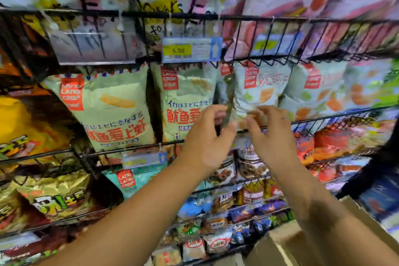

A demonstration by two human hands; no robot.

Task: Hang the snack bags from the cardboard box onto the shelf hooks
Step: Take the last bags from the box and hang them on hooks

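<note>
Forearms up, left hand [206, 138] and right hand [275, 136] steadied a snack bag [259, 90] under the shelf rail [323, 56].
Left pinched its bottom edge; right's grip unreadable in blur. Likely next: release, reach for the cardboard box [280, 246].

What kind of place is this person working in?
Most likely a grocery or snack shop aisle: black wire racks packed with snack bags, and a yellow price tag reading 5.50.

This is a shop's snack aisle. Black wire shelves [237, 17] run across the frame in tiers, packed with rows of identical Lang Lang Crisp snack bags [108, 110]. A price tag [191, 49] reading 5.50 is clipped to the upper-centre rail. A cardboard box [278, 242] sits at lower right.
</note>
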